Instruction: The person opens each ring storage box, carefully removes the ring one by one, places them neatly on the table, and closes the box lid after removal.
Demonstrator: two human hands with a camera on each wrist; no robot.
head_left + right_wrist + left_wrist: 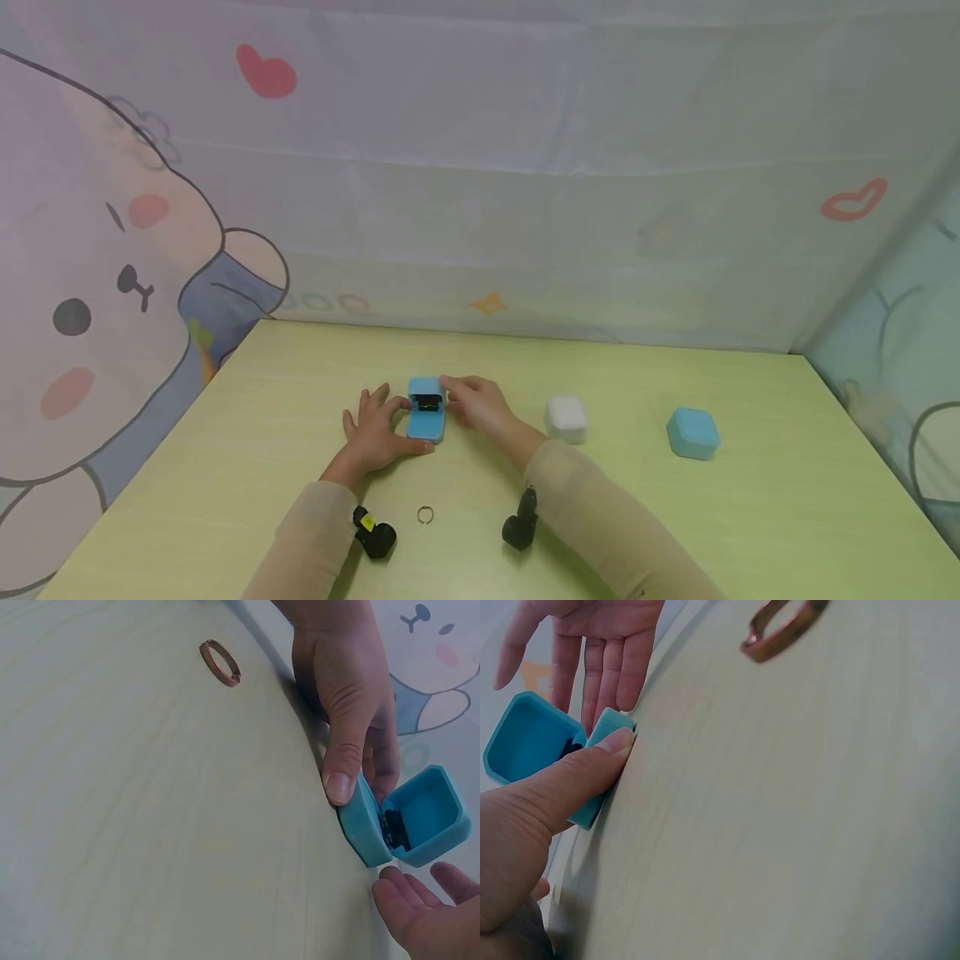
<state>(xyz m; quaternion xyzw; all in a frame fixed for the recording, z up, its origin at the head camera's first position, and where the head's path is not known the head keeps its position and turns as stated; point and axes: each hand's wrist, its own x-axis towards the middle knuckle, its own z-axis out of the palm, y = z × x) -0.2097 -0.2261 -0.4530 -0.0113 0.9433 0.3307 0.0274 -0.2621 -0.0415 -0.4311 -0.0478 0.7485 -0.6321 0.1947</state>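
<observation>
A small light-blue ring box (425, 425) stands with its lid up on the table, and a dark hinge (395, 829) shows inside. My left hand (377, 436) holds it from the left, thumb on the front of its base and index finger at its left side. In the left wrist view that thumb (592, 766) presses along the base. My right hand (483, 407) is at the box's right, its fingertips close by the raised lid (431, 810) and its fingers loosely extended. A copper-coloured open ring (769, 651) lies on the table nearer me, between the forearms.
To the right of my right hand sits a closed white box (566, 419). Farther right is a closed light-blue box (692, 433). The pale wooden table (780, 517) ends at a printed cloth (600, 233) behind it.
</observation>
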